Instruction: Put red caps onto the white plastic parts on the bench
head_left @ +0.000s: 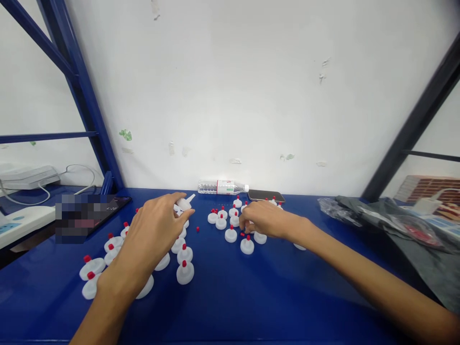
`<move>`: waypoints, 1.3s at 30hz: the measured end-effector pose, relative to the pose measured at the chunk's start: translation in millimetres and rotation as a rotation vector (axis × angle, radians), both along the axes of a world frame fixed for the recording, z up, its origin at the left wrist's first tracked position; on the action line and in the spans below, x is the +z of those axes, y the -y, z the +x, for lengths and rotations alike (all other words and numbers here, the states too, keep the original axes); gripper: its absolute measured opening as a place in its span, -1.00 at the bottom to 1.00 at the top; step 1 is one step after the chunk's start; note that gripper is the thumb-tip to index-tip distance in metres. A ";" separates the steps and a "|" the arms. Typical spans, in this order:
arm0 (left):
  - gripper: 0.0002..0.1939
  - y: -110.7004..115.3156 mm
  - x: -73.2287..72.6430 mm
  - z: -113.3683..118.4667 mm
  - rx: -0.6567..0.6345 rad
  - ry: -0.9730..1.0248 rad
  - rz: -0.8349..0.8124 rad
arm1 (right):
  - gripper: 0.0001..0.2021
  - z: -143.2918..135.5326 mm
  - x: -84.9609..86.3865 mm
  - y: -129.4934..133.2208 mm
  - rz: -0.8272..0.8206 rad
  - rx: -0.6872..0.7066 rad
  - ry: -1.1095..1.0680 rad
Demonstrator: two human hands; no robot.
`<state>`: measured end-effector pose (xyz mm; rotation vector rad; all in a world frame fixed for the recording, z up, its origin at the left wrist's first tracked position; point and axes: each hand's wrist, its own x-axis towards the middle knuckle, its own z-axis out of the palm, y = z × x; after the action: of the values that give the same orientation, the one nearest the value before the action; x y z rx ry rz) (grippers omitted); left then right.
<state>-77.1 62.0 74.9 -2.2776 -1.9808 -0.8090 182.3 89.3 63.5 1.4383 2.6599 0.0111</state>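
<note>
My left hand [153,225] is raised over the left group of lids and pinches a white nozzle lid [184,204] between thumb and fingers. Its bare spout tilts up to the right, with no red tip on it. At the tabletop, my right hand [264,218] has its fingers closed and pointing down beside a small red tip [242,234]; whatever they hold is hidden. White lids with red tips stand around it, one just in front [247,246]. Another loose red tip [197,229] lies between the hands. Several red-tipped lids [185,273] stand at the left, some partly behind my left arm.
A clear plastic bottle [223,187] lies along the wall, with a dark phone [266,195] beside it. Another phone [111,211] and a white power strip [25,223] are at left. Plastic bags [406,235] cover the right side of the blue table [223,306].
</note>
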 end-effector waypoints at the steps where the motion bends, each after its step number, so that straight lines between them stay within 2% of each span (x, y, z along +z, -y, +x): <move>1: -0.52 0.2 -0.1 -0.3 0.001 -0.004 0.000 | -0.79 0.5 0.0 -0.3 -0.010 0.006 -0.008; 7: -0.50 1.3 1.7 0.3 0.005 0.004 -0.018 | -0.85 1.9 7.1 0.8 -0.079 0.013 -0.060; 12: -0.50 1.1 2.9 1.9 0.007 -0.003 -0.036 | -0.88 -1.7 -1.2 -3.2 -0.160 0.099 -0.144; 15: -0.51 1.0 2.8 2.4 0.003 0.000 -0.025 | -0.88 -1.9 -3.1 -4.5 -0.125 0.103 -0.143; 18: -0.51 1.1 2.2 2.4 -0.013 0.001 -0.031 | -0.88 1.3 3.5 -4.1 -0.078 0.073 -0.200; 22: -0.54 0.7 -0.1 2.1 -0.126 0.047 -0.050 | -0.89 3.5 15.6 -1.7 -0.215 0.087 -0.587; 26: -0.58 -0.6 -3.8 0.6 -0.242 0.096 -0.039 | -0.73 -5.1 20.4 4.0 -0.286 0.124 -0.861; 34: -0.61 4.0 -5.8 8.0 -0.407 0.107 -0.014 | -0.67 -18.6 19.9 12.0 -0.283 0.119 -1.022; 39: -0.60 4.1 -6.0 11.3 -0.413 0.099 0.017 | -0.69 -14.0 21.4 9.6 -0.347 0.149 -1.015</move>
<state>-65.8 57.9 68.9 -2.7287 -1.5414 -0.9729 168.3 79.7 84.9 1.3197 3.1928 -1.4381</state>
